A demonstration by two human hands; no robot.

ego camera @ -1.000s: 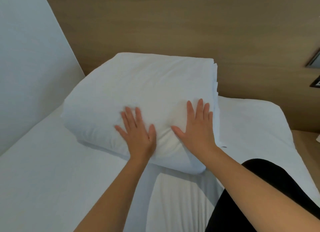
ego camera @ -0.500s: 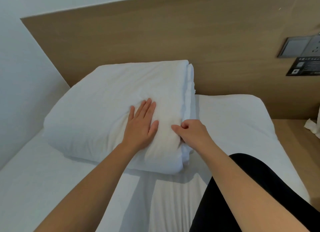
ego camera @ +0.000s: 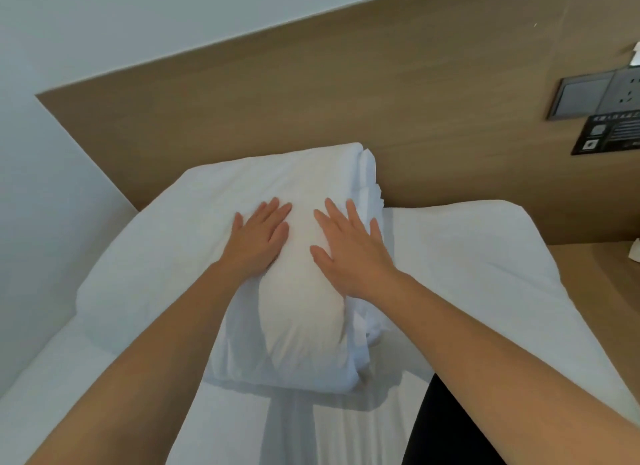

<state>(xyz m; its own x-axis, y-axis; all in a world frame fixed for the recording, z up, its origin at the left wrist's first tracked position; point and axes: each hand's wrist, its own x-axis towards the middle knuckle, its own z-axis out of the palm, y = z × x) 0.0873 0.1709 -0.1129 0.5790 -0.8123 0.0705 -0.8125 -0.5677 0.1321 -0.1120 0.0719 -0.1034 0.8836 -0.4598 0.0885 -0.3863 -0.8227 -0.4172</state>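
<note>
A thick, folded white duvet [ego camera: 180, 242] lies at the head of the bed [ego camera: 485, 291], against the wooden headboard. Its stacked fold edges show on its right side. My left hand [ego camera: 258, 237] lies flat on top of the duvet, fingers straight and together. My right hand [ego camera: 349, 253] presses flat on the duvet just to the right, fingers spread, near the layered edge. Both palms face down and hold nothing.
A wooden headboard [ego camera: 346, 100] runs behind the bed, with a grey switch and socket panel [ego camera: 588, 95] and a dark label at the right. A white wall [ego camera: 52, 187] borders the bed's left side. A wooden ledge [ego camera: 595, 277] lies right of the mattress. My dark-clothed leg [ego camera: 450, 426] rests on the sheet.
My right hand, which was curled at the duvet's folded right edge half a second ago, now lies flat on top. My left hand stayed flat. The view shifted, bringing the bundle nearer.
</note>
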